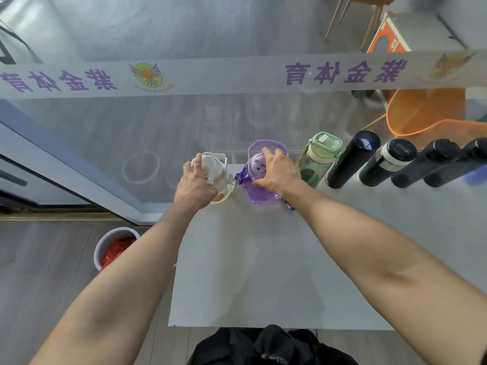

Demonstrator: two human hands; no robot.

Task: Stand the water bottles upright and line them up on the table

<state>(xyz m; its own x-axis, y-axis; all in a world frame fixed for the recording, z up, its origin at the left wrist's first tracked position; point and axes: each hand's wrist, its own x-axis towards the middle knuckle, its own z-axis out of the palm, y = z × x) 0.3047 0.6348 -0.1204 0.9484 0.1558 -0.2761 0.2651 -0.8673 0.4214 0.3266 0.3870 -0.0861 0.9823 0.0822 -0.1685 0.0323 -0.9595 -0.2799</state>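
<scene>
Several bottles stand upright in a row along the far edge of the white table [263,272]. My left hand [196,184] grips the white bottle [220,171] at the row's left end. My right hand [276,171] is closed over the top of the purple bottle [257,164], whose handle loop rises behind my fingers. To the right stand a green bottle [320,159], a dark navy flask [351,160], a black flask with a silver ring [386,163] and two more black flasks [424,164] [456,164].
A glass wall with a printed white band [210,76] runs just behind the table. A white bin with red contents [113,248] stands on the floor at the left. An orange chair [424,111] is beyond the glass at the right. Black clothing [263,346] lies at the near edge.
</scene>
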